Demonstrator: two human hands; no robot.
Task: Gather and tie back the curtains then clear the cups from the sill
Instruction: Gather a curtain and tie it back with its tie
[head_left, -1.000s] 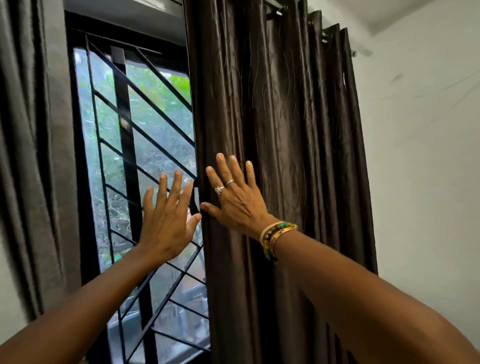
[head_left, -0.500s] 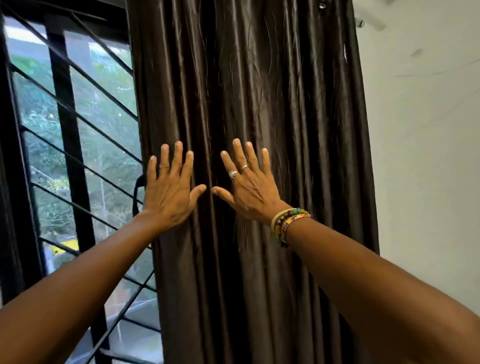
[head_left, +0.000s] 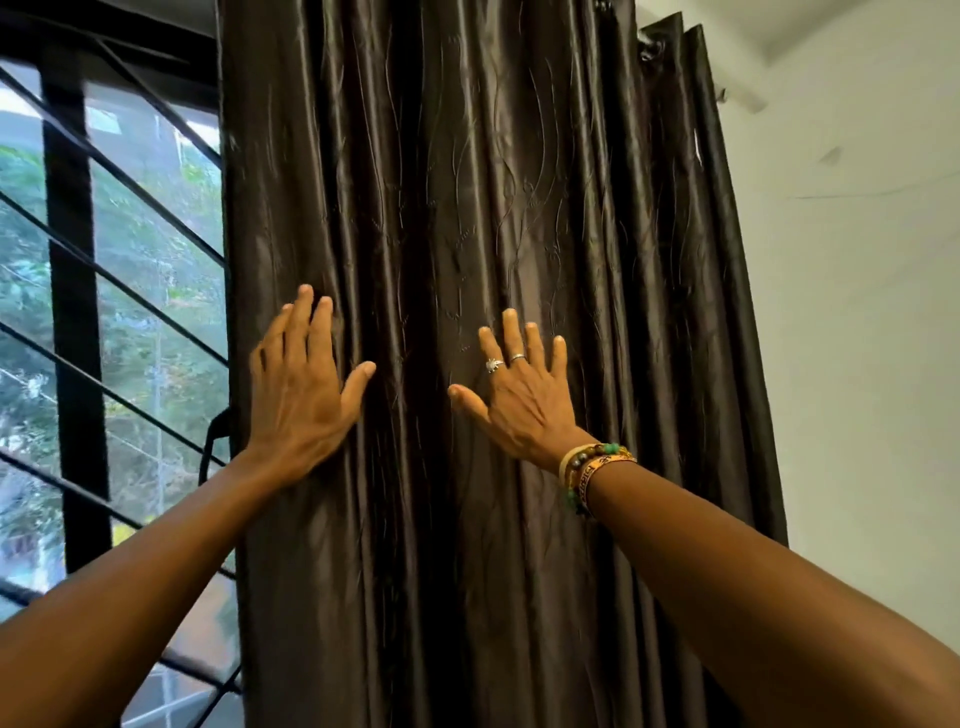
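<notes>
**Flat hands on a slick curtain**

The dark curtain hangs in deep folds down the middle of the frame, with the barred window at left and the white wall at right. The left hand and right hand lie spread flat against it, gripping nothing. The cloth looks glossy, soft and probably slippery, so the folds are best bunched around the waist. A dark loop, perhaps a tie-back, hangs at its left edge. No cups show.

No table or sill in view here, just the dark brown curtain hanging from its rod up top. Both palms, left hand and right hand, lie flat on its folds.
</notes>
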